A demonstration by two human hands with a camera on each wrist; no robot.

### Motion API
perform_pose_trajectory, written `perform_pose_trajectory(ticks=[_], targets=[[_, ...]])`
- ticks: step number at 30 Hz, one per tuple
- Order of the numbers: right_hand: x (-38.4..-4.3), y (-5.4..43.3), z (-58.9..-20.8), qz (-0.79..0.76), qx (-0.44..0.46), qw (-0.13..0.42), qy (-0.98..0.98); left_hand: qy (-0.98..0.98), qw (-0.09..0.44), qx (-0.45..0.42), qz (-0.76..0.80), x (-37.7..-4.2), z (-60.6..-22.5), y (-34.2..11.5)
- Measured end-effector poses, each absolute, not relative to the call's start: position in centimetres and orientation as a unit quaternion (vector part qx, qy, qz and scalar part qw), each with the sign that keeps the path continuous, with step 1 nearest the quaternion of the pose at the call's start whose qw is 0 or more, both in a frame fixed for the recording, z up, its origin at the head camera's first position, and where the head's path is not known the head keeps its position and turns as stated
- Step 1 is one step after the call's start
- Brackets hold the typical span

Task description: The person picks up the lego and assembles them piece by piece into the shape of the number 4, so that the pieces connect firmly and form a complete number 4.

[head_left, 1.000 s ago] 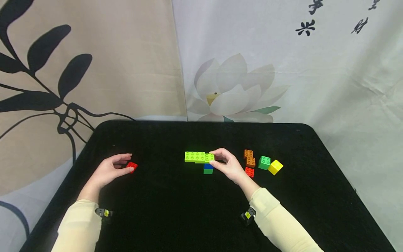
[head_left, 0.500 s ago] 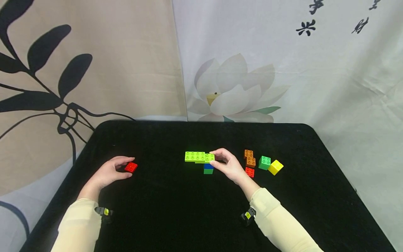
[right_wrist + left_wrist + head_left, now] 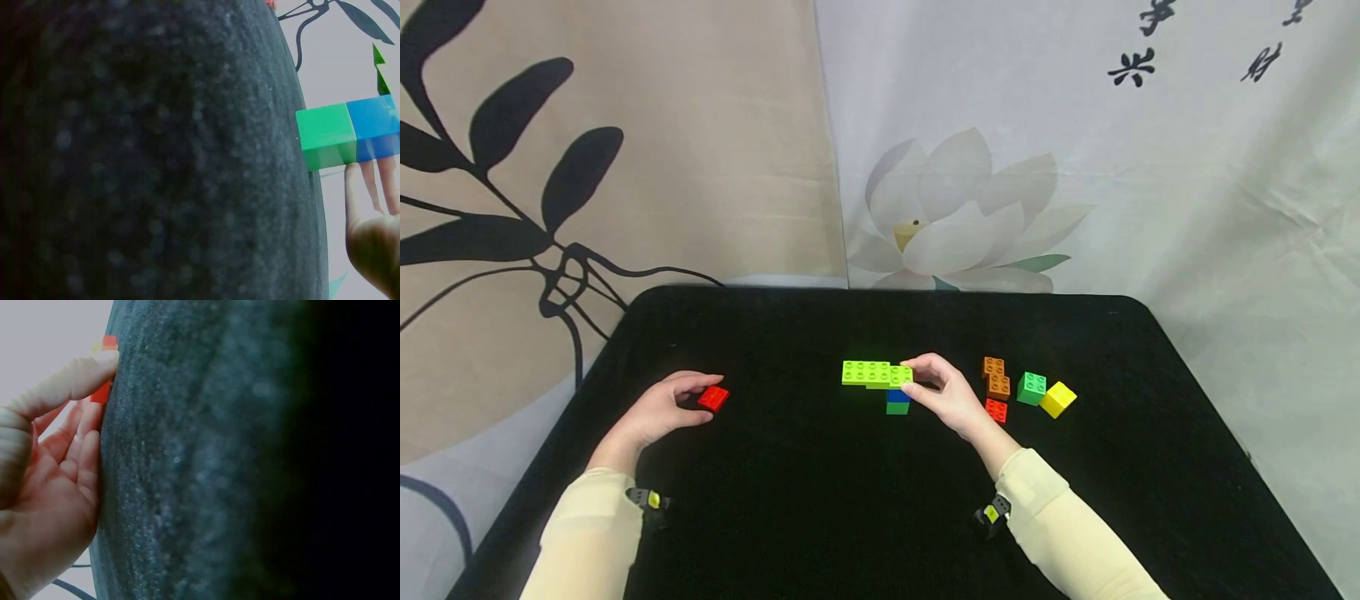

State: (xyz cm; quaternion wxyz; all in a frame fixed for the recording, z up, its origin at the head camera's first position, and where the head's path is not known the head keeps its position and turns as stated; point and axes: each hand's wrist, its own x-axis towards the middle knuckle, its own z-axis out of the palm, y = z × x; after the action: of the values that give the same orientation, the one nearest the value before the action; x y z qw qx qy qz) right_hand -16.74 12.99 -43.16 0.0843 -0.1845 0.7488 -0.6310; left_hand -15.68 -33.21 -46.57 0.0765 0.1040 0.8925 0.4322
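At the table's left side: from my remote seat I see the left hand [image 3: 658,408] reaching round a small red studded plastic brick [image 3: 713,399], which lies on the black, fabric-like tabletop [image 3: 790,500].
Red brick to left fingers: it sits at the mouth of the gap, fingers curving past its far side, thumb on its near side with a strip of black between.
Left finger spread: wider than the brick; I cannot tell whether a fingertip touches it.
Right finger grip: the right hand [image 3: 951,400] pinches, thumb near and fingers far, the right end of a lime-green studded brick assembly [image 3: 865,372].
Column under the lime: a smooth-sided blue brick [image 3: 898,396], then a green bottom brick [image 3: 897,408]; my right wrist view shows these two joined face to face.
Loose bricks beyond the right hand: two orange-brown studded bricks [image 3: 994,367] corner to corner, a second red brick [image 3: 996,410] just nearer the person, a square green brick [image 3: 1032,387] and, close beside it, a tilted yellow block [image 3: 1058,400].
Backdrop writing: black brush-style Chinese characters [image 3: 1131,67] on pale cloth [image 3: 1210,208]; I read one as 兴, the others not surely.
Stud tops: too small for me to make out lettering.
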Motion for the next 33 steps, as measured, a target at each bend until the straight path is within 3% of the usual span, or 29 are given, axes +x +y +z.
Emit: perform_pose_trajectory(ticks=[33], targets=[[-17.2,13.0,-44.2,-0.632,-0.187,0.071,0.748,0.886,0.081,0.105,0.444,-15.7,-45.8,-32.1]])
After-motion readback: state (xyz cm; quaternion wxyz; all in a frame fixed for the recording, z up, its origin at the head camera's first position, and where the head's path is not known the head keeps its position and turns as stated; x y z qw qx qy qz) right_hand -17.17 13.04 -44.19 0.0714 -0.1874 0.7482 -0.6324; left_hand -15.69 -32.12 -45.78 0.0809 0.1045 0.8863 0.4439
